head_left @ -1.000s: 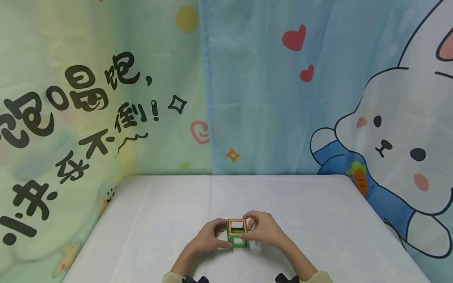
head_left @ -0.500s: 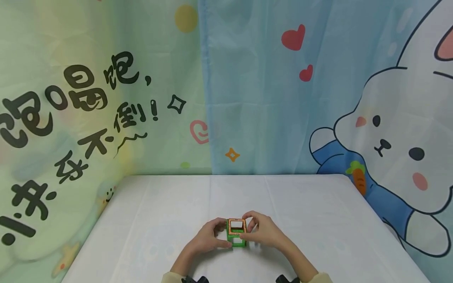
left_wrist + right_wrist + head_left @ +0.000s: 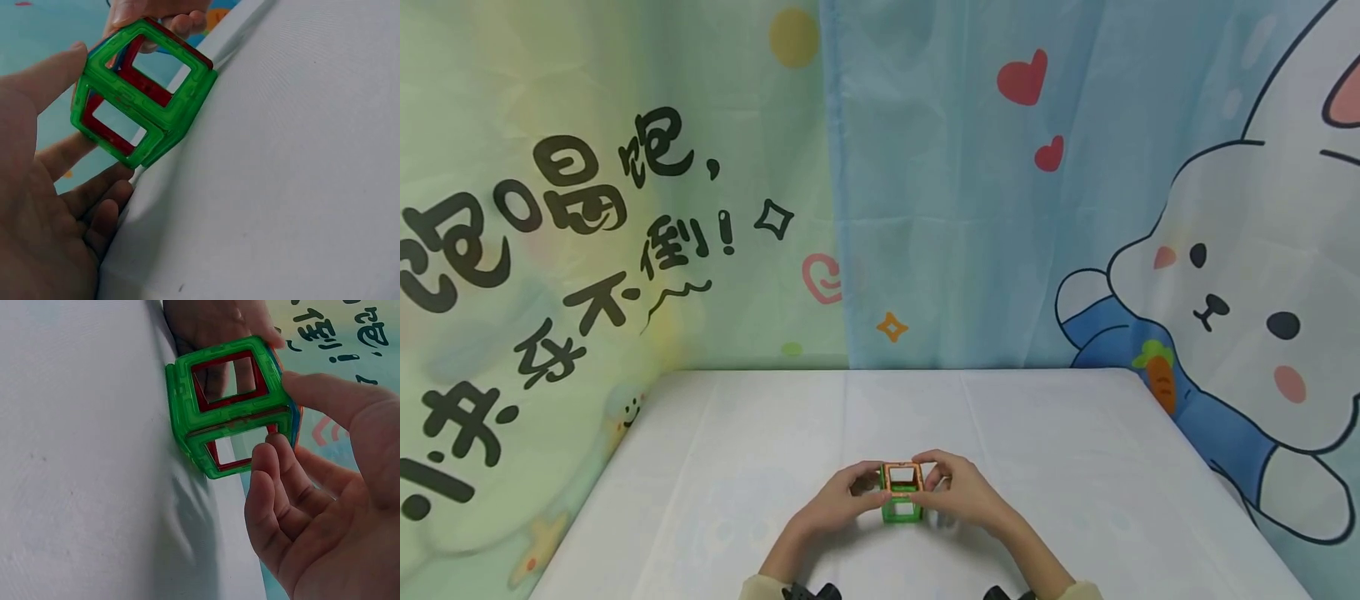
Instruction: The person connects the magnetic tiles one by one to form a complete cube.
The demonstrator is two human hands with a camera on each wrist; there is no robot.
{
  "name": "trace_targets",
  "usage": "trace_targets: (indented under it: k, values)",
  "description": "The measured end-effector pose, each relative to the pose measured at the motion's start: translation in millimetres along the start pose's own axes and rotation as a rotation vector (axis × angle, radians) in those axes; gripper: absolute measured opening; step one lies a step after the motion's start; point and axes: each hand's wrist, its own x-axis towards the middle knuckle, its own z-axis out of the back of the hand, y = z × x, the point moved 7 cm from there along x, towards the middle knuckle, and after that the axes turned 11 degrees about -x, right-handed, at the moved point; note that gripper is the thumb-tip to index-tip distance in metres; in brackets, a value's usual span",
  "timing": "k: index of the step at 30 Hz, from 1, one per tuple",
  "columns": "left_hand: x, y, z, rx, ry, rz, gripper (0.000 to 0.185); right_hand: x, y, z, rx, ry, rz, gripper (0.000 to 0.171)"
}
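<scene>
A small cube of magnetic tiles (image 3: 902,502) stands on the white table in the head view, with an orange frame tile on top and green frame tiles at its sides. Red and blue tile edges show in the left wrist view beside the green tile (image 3: 119,95). My left hand (image 3: 832,502) grips the cube's left side, its thumb at the near top edge. From the right, my right hand (image 3: 964,493) pinches the top, thumb at the near edge and index finger at the far edge. The right wrist view shows its other fingers (image 3: 265,481) curled beside the green side.
A white cloth covers the table (image 3: 737,433). Behind it hangs a printed curtain (image 3: 940,208) with a cartoon rabbit on the right and black lettering on the left. Dark wrist devices (image 3: 811,592) show at the lower edge.
My left thumb has risen from the cube's lower near corner to its top near edge. The right hand and the cube stay nearly where they were.
</scene>
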Motion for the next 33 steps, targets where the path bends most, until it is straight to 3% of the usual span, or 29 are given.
trace_targets:
  k: [7, 12, 15, 19, 25, 30, 33]
  values:
    - [-1.1, -4.1, 1.5, -0.015, -0.035, 0.007, 0.047, 0, 3, 0, 0.023, -0.009, 0.002, 0.058]
    - [-11.6, -29.1, -1.0, -0.024, -0.031, -0.036, 0.052, -1, 3, -1, 0.028, -0.004, -0.002, 0.056]
    - [-10.8, -24.9, 0.1, -0.034, -0.042, -0.040, 0.056, -2, 3, -1, 0.032, 0.000, -0.006, 0.056]
    - [-3.4, -5.0, 2.7, -0.029, -0.051, -0.028, 0.057, -2, 4, -2, 0.047, 0.010, -0.016, 0.055]
    - [-3.7, -6.9, 5.9, 0.000, -0.038, -0.014, 0.060, -1, 5, -2, 0.044, 0.013, -0.024, 0.055]
    - [-5.8, -0.3, 14.3, -0.072, -0.085, 0.026, 0.038, -2, 4, -2, 0.061, 0.025, -0.022, 0.056]
    - [-7.0, -0.6, 11.9, -0.088, -0.045, 0.021, 0.027, -3, 3, -3, 0.074, 0.030, -0.024, 0.058]
